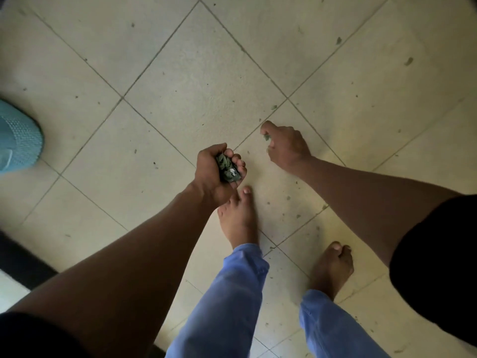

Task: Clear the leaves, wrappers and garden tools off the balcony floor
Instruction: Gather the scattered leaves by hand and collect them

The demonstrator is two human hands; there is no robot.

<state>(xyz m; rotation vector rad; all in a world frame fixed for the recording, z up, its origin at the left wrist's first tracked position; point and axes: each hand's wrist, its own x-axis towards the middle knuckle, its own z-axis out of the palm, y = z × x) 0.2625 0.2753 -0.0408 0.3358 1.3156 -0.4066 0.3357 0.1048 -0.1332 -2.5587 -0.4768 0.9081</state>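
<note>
My left hand (pixel 215 169) is cupped palm up and grips a bunch of small dark green leaves (pixel 227 167) with a white scrap among them. My right hand (pixel 282 143) hangs low over the tiled floor (pixel 180 81), knuckles up, and pinches a small green leaf piece (pixel 265 137) between thumb and fingers. Several tiny leaf bits lie scattered on the tiles, such as a leaf bit (pixel 273 107) beyond my right hand and a leaf bit (pixel 408 61) at the far right. No garden tools or other wrappers are in view.
A light blue mesh object (pixel 18 140) sits at the left edge. My bare feet (pixel 240 218) in blue trousers stand below my hands. A dark strip (pixel 23 262) runs along the lower left.
</note>
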